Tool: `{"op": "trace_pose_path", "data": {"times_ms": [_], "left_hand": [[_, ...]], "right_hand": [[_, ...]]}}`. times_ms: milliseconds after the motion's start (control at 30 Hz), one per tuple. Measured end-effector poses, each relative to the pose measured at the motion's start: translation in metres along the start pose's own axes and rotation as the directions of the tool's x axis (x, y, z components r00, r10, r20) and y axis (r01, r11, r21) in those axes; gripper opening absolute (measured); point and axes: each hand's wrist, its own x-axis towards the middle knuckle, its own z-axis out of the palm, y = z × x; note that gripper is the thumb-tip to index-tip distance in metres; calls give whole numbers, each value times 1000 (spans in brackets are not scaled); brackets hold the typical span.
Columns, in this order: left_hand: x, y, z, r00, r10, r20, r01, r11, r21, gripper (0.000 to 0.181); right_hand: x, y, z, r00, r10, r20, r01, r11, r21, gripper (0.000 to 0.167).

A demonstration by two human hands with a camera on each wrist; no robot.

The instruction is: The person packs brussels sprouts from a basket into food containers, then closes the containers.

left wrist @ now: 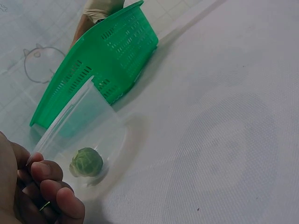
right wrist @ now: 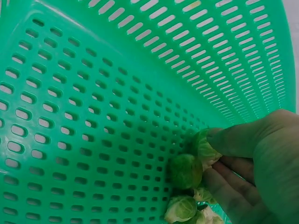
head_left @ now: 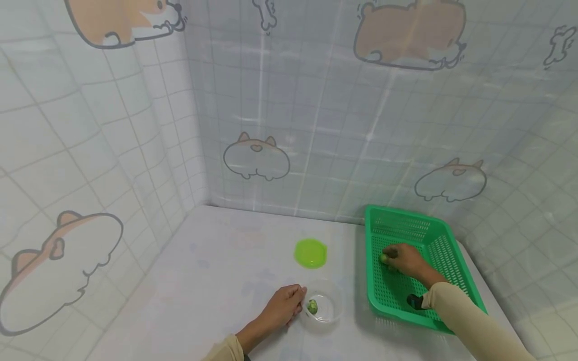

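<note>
My left hand (head_left: 283, 304) pinches the rim of a clear plastic bowl (head_left: 336, 306) between thumb and fingers. Inside the bowl lies one Brussels sprout (left wrist: 87, 162). Over in the green basket (head_left: 371, 281), my right hand (head_left: 406, 259) pinches a Brussels sprout (right wrist: 205, 145) between thumb and fingers. Several more sprouts (right wrist: 182, 208) lie on the basket floor just beneath that hand, as the right wrist view shows. In the head view the right hand mostly hides them.
A light green lid (head_left: 310, 253) lies flat on the white tabletop (head_left: 217, 271) behind the bowl. The basket stands to the right of the bowl, its slotted walls rising around the right hand. Curtains (head_left: 316, 125) with cartoon dog prints hang at the back and sides.
</note>
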Motion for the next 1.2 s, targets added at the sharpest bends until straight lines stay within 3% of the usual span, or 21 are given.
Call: {"op": "trace_pose_path", "data": {"times_ms": [333, 600, 1200], "left_hand": [[1, 0, 0, 1000, 11, 4, -11, 1000, 2, 41], [0, 1, 1, 1000, 4, -9, -4, 1000, 2, 42], [-1, 1, 1, 1000, 12, 3, -12, 1000, 9, 44]], "right_hand": [[4, -1, 2, 1000, -2, -27, 1, 999, -51, 34], [7, 2, 5, 997, -66, -46, 60, 991, -122, 30], [2, 2, 7, 997, -42, -62, 39, 998, -55, 31]]}}
